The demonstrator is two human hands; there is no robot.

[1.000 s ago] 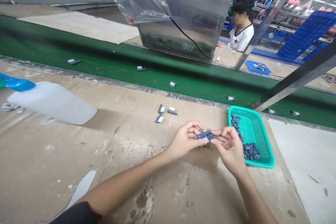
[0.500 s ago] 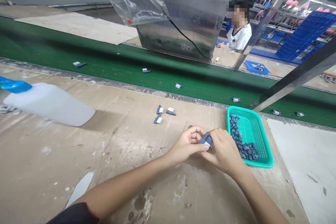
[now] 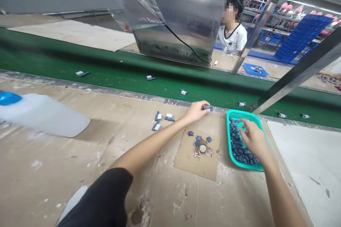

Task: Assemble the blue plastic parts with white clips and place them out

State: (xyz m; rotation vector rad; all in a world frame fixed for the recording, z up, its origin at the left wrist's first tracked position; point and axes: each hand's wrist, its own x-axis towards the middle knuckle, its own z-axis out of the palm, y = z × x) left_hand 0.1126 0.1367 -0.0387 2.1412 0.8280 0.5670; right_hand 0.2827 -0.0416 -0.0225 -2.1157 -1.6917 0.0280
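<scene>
My left hand [image 3: 197, 111] is stretched out to the edge of the green belt, its fingers closed on a small dark blue plastic part [image 3: 209, 108]. Over the green basket [image 3: 229, 149] is my right hand [image 3: 253, 136], its thumb and fingers apart and nothing visible between them. Many dark blue pieces [image 3: 239, 151] lie in that basket. Between my arms, a cardboard square [image 3: 183, 159] carries a small round metal cap [image 3: 203, 148] and several loose dark blue pieces [image 3: 197, 143]. Left of it lie three blue-and-white parts [image 3: 169, 117].
A green conveyor belt [image 3: 112, 78] crosses behind the table, with several blue-and-white parts on it. On the left lies a white bottle [image 3: 53, 115] with a blue top. A slanted metal post [image 3: 287, 81] rises behind the basket. A person in a white shirt [image 3: 234, 39] sits beyond the belt.
My hands have come apart. The left has moved up to the belt's edge with the part, and the right has moved over the basket. The cardboard square and its cap are now uncovered.
</scene>
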